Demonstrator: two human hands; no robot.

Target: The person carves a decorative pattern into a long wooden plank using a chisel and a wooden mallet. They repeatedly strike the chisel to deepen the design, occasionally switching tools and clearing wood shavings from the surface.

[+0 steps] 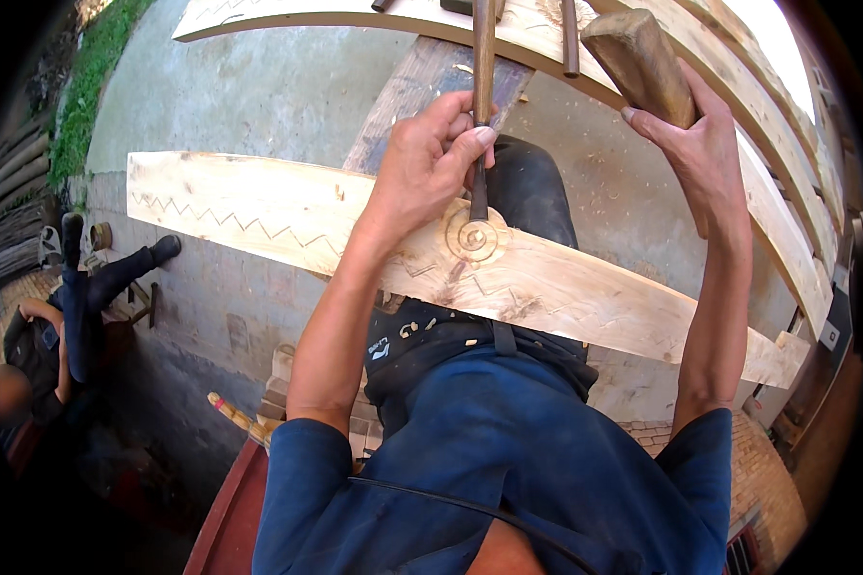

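My left hand (430,161) is closed round a wood gouge (484,59) with a long wooden handle and a dark metal shank. It stands nearly upright, its tip on a spiral pattern cut into a pale wooden board (259,182). The exact cutting edge is too small to make out. Across my lap the board runs from the left to the lower right, with zigzag lines carved along it. Raised at the upper right, my right hand (708,158) grips a brown wooden mallet (647,67), apart from the gouge; part of its handle is hidden by the hand.
Another pale board (336,13) lies beyond, carrying a dark rod-like tool (571,43). Several curved planks (786,182) stand at the right. A dark worn plank (403,101) lies under the far board. Someone in dark clothing (43,350) sits at the far left.
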